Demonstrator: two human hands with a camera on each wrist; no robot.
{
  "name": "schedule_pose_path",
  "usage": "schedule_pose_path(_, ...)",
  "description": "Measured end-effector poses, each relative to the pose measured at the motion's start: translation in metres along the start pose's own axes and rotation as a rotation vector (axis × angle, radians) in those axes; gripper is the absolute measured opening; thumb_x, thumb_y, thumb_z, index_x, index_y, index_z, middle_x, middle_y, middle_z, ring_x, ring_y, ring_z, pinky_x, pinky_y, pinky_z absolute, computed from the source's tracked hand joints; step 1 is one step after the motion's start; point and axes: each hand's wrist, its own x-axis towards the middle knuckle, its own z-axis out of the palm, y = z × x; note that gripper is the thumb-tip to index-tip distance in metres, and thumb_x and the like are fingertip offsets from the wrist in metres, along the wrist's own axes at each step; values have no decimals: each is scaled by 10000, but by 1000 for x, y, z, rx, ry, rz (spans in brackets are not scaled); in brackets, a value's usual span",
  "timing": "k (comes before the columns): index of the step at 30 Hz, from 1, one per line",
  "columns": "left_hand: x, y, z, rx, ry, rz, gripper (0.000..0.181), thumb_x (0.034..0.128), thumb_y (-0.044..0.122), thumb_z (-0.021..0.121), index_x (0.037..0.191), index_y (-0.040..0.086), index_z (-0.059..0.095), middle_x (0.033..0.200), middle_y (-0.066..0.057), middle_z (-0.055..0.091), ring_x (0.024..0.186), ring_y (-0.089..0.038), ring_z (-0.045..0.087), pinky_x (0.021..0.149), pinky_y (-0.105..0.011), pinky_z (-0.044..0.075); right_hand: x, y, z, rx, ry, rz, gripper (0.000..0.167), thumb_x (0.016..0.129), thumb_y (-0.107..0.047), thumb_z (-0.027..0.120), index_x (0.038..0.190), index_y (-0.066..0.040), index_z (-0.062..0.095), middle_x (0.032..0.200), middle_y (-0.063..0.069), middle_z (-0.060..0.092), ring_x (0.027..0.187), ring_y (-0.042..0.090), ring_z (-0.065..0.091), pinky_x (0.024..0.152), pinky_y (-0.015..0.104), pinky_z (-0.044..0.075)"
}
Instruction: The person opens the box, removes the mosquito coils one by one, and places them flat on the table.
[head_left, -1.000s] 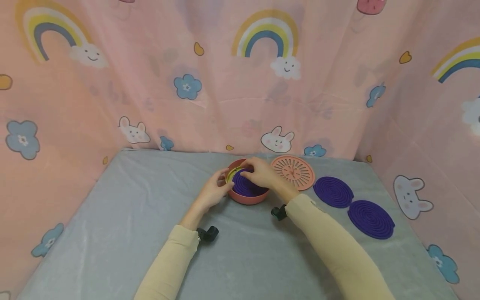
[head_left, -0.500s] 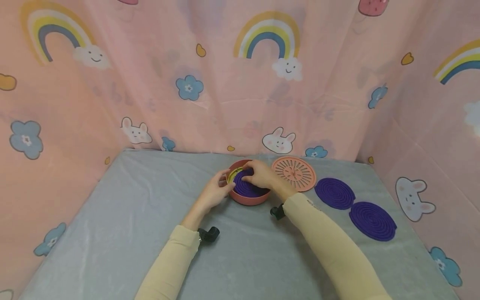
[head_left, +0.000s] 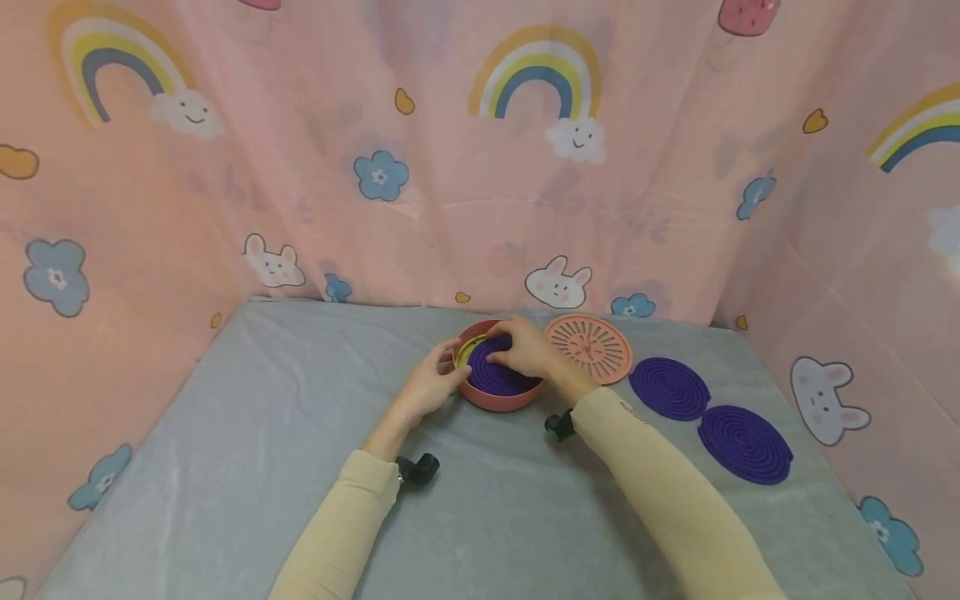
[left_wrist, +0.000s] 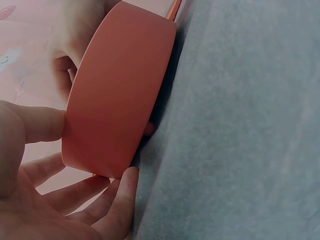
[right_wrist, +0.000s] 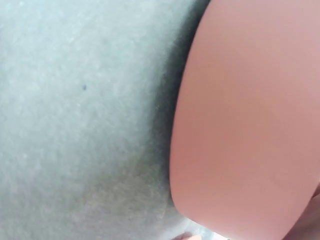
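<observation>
A purple spiral mosquito coil (head_left: pixel 491 375) lies slightly tilted inside a round salmon-pink mosquito coil holder (head_left: pixel 498 402). My left hand (head_left: pixel 427 385) grips the holder's left side; in the left wrist view its thumb touches the rim and its fingers curl below the wall. From the right, my right hand (head_left: pixel 528 350) reaches over the rim and pinches the coil between thumb and fingers. Part of a yellow-green lining (head_left: pixel 463 351) shows at the holder's left inside edge. The holder's outer wall (right_wrist: pixel 245 125) fills the right half of the right wrist view, where the pinching fingertips are hidden.
Behind the right hand lies the slotted salmon-pink lid (head_left: pixel 592 346), flat on the grey cloth (head_left: pixel 247 433). Two more purple coils, a farther one (head_left: pixel 670 388) and a nearer one (head_left: pixel 746 444), lie to its right. A pink patterned curtain (head_left: pixel 450 225) borders the table.
Both hands keep their places on the holder and the coil. The right hand's fingers shift very slightly at the coil, and the head view drifts a little.
</observation>
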Motion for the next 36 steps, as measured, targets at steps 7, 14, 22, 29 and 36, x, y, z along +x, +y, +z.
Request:
schedule_pose_path(7, 1, -1, 2, 4, 0, -4, 575, 1005, 235, 662, 1533, 153, 449, 1489, -189, 493, 1329, -344, 530, 932, -421, 568, -3, 1, -5, 54, 28, 16, 386, 878, -167, 813, 1227, -51, 694, 1269, 173, 558, 1194, 350, 550, 1048, 532, 455)
schedule_pose_path(14, 1, -2, 3, 7, -3, -10, 576, 1005, 246, 665, 1533, 161, 449, 1489, -188, 494, 1331, -343, 530, 925, -418, 571, -3, 3, -12, 104, 42, 10, 322, 893, -88, 783, 1201, -50, 699, 1238, 169, 583, 1198, 365, 560, 1066, 542, 436)
schedule_pose_path(22, -1, 1, 2, -5, -5, -10, 574, 1010, 237, 656, 1536, 153, 444, 1496, -192, 481, 1343, -348, 517, 922, -415, 572, -6, 3, -16, 155, 21, 53, 293, 955, -75, 706, 1247, -91, 694, 1295, 127, 657, 1272, 330, 559, 1122, 533, 395)
schedule_pose_path(29, -2, 0, 3, -7, -4, -13, 576, 1012, 242, 653, 1540, 159, 438, 1504, -192, 472, 1349, -353, 510, 929, -420, 569, -9, 0, -18, 209, 38, 71, 266, 971, -66, 681, 1233, -107, 700, 1302, 129, 655, 1243, 325, 575, 1104, 536, 412)
schedule_pose_path(36, -2, 1, 0, -13, -3, -15, 574, 1017, 246, 647, 1543, 159, 433, 1514, -196, 460, 1363, -358, 495, 940, -431, 563, -11, -4, -26, 262, 72, 70, 258, 987, -62, 660, 1239, -104, 697, 1344, 118, 626, 1264, 325, 559, 1076, 535, 445)
